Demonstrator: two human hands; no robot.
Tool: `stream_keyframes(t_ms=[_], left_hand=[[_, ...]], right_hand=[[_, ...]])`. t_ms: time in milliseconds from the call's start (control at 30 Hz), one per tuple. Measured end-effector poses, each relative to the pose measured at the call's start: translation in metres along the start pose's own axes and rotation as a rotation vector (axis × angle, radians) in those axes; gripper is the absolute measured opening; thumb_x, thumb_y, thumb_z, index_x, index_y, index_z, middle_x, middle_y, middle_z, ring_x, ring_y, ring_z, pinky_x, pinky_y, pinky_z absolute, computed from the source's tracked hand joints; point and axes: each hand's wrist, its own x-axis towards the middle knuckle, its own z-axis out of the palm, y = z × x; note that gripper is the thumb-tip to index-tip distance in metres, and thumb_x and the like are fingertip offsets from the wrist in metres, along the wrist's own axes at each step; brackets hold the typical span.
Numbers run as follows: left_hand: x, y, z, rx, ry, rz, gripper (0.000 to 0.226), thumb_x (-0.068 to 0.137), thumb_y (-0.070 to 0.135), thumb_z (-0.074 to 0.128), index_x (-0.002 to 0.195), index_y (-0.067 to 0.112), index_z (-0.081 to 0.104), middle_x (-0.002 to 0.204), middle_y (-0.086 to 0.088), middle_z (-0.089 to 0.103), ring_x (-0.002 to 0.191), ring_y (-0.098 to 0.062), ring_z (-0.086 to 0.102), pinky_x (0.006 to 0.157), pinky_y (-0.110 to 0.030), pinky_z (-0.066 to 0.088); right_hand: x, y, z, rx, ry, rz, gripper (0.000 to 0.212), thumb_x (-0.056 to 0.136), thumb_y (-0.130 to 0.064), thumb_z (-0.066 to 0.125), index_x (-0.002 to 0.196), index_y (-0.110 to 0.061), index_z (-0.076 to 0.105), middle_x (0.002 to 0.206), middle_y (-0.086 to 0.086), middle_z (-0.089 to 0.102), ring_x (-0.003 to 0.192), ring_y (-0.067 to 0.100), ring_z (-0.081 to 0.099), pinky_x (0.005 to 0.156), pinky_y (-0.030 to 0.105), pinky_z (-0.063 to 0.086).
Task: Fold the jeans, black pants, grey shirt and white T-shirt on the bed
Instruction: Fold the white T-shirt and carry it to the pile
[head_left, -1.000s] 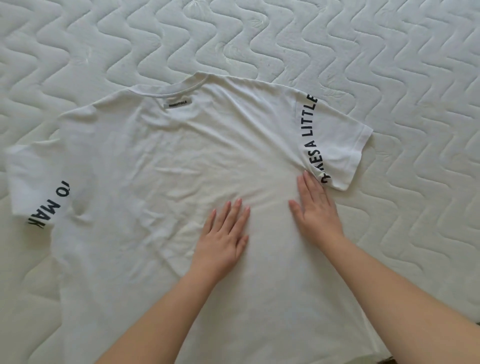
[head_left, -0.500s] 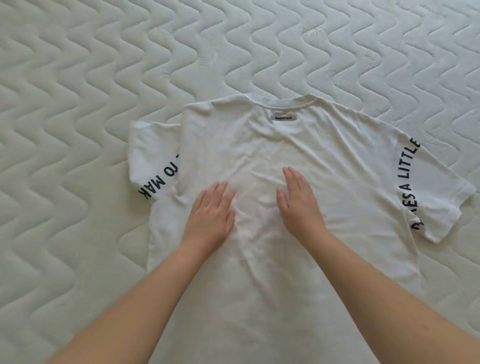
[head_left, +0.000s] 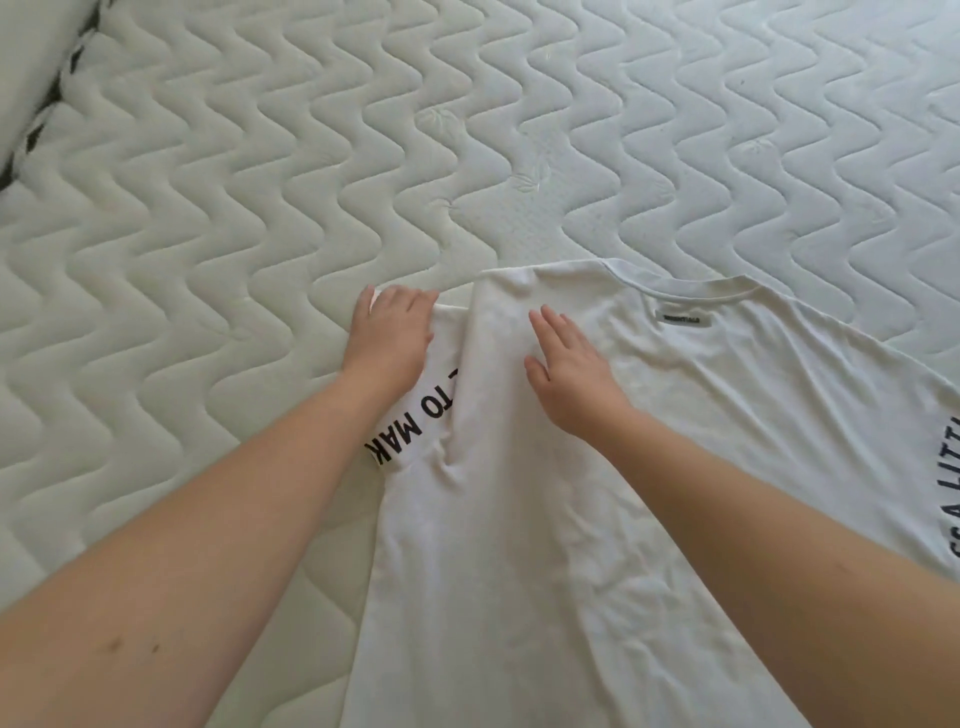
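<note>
Gripping the left sleeve (head_left: 415, 410) of the white T-shirt (head_left: 649, 467) with your left hand (head_left: 392, 332); your right hand (head_left: 569, 364) presses flat, fingers straight, near its collar, on the quilted mattress (head_left: 234, 234).

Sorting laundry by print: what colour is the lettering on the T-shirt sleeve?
Black lettering on the white T-shirt, head view.

a pale, off-white quilted mattress surface (head_left: 270, 171) fills nearly the whole view, stitched in repeating wavy zigzag rows with faint leaf motifs woven in around 12 o'clock. at 10 o'clock, in the far corner, a raised white padded edge (head_left: 31, 57) runs diagonally, with a dark patterned trim (head_left: 49, 98) along the seam between them. soft, even daylight, with gentle shadows in the quilting.
</note>
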Motion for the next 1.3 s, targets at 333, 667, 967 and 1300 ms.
stream_keyframes(t_ms=[333,667,967,1300], left_hand=[[-0.005,-0.052,-0.028,-0.053,0.038,-0.023,0.022,0.081,0.038,0.068,0.088,0.018,0.065,0.099,-0.001,0.058,0.110,-0.024,0.051,0.115,-0.036,0.012],[-0.064,-0.090,-0.018,-0.327,-0.098,-0.387,0.036,0.083,0.058,0.062,0.078,0.023,0.060,0.069,0.004,0.060,0.073,-0.022,0.057,0.059,-0.033,0.042],[-0.062,-0.111,-0.013,-0.764,-0.046,-0.537,0.016,0.078,0.036,0.079,0.083,0.028,0.066,0.077,0.007,0.068,0.069,-0.013,0.064,0.058,-0.026,0.045],[-0.088,-0.120,-0.022,-1.255,-0.368,-0.577,0.030,0.087,0.029,0.070,0.115,0.017,0.069,0.109,-0.006,0.073,0.106,-0.024,0.067,0.096,-0.038,0.050]], right_hand=[[0.021,0.000,0.022,-0.076,-0.041,0.040,0.061,0.103,-0.044,0.029,0.156,-0.030,0.004,0.163,-0.009,-0.007,0.149,0.012,-0.008,0.119,0.036,0.001],[0.024,-0.014,0.034,-0.166,0.012,0.071,0.058,0.102,-0.037,0.028,0.155,-0.031,0.007,0.164,0.002,-0.005,0.150,0.022,-0.008,0.119,0.041,-0.001],[0.004,-0.074,0.041,-0.105,0.134,-0.209,0.047,0.099,-0.031,0.045,0.144,-0.016,0.043,0.146,0.005,0.045,0.137,0.025,0.035,0.109,0.035,0.022],[-0.065,-0.124,0.118,-0.236,0.047,-0.532,0.051,0.072,-0.023,0.070,0.122,-0.022,0.058,0.116,-0.001,0.057,0.109,0.025,0.053,0.094,0.034,0.036]])
